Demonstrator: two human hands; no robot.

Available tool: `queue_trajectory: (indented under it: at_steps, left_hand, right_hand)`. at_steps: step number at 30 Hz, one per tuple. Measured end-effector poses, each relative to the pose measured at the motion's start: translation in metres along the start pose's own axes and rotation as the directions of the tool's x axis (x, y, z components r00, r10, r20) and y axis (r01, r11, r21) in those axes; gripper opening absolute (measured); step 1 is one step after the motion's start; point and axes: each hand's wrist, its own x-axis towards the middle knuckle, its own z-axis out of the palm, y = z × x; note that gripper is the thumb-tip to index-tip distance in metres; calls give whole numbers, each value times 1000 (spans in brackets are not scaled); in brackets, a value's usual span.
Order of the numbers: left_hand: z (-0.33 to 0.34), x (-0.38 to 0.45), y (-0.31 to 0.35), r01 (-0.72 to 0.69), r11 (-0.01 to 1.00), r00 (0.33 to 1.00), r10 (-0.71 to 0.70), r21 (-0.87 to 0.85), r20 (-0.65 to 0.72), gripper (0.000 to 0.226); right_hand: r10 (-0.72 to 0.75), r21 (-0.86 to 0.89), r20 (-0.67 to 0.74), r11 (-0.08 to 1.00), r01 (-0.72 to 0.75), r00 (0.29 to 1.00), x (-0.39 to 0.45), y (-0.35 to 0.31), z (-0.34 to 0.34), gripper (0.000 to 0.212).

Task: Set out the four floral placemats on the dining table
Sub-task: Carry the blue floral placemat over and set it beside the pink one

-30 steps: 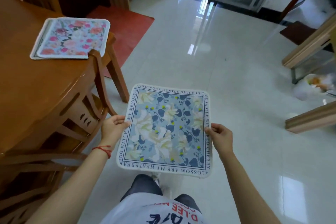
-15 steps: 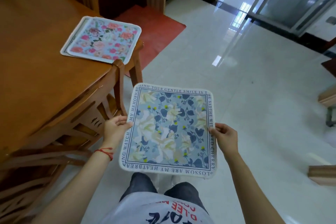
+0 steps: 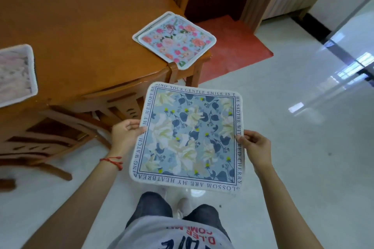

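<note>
Head view: left hand and right hand pinch opposite side edges of the blue mat, held flat above the floor beside the worktop; judged next move: laying it near the chairside edge, apart from the pink mats.

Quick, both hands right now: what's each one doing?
Left hand: closed on the left edge of the blue floral placemat.
Right hand: closed on the right edge of the same placemat.
</note>
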Motion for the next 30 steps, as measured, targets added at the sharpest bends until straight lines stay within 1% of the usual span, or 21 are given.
queue_trajectory:
  at_steps: [3, 10, 13, 19, 24, 30]
  left_hand:
    - [-9, -11, 5, 2, 999, 997, -5, -50, -77, 16]
    - [-28, -29, 9, 7, 993, 982, -30, -121, -187, 16]
    - [-32, -35, 7, 4, 990, 977, -35, -142, -212, 12]
    - [-40, -51, 0, 12, 987, 969, -50, -158, -241, 17]
    - [-48, -64, -1, -10, 983, 952, -46, -183, -301, 17]
    - [-62, -65, 9, -48, 976, 935, -31, -212, -352, 20]
  right_hand:
    - [-47, -36, 81, 998, 50, 996, 17, -14, 8, 11]
    - [-115, -51, 223, 990, 129, 968, 35, -42, 24, 12]
    - [-122, -60, 250, 988, 141, 960, 38, -45, 28, 11]
    - [-141, -44, 313, 986, 163, 939, 36, -47, 32, 13]
    - [-154, -43, 355, 983, 181, 922, 35, -51, 37, 18]
    - [-180, -18, 388, 979, 203, 904, 36, -66, 56, 18]
